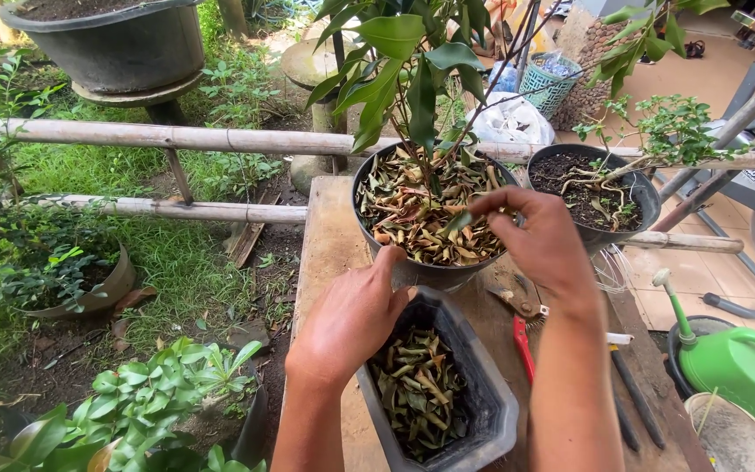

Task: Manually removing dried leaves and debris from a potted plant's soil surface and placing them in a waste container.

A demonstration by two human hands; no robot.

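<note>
Far left, a low pot of small-leaved shrub (54,271) sits on the grass, bamboo rails (176,138) run behind. On the wooden table (329,236), the left hand (351,319) rests between two containers, thumb up against the wall of the round black pot (434,218), other fingers curled together on the rim of the grey rectangular tray (491,411), which holds dry leaves. The round pot is topped with dead leaves around a leafy plant (412,61). The right hand (539,240) hovers over it, fingertips pinched on a green leaf (458,223). Red-handled pruners (524,336) lie just beside the tray. Further right, a bonsai pot (592,197), then a green watering can (740,367).
</note>
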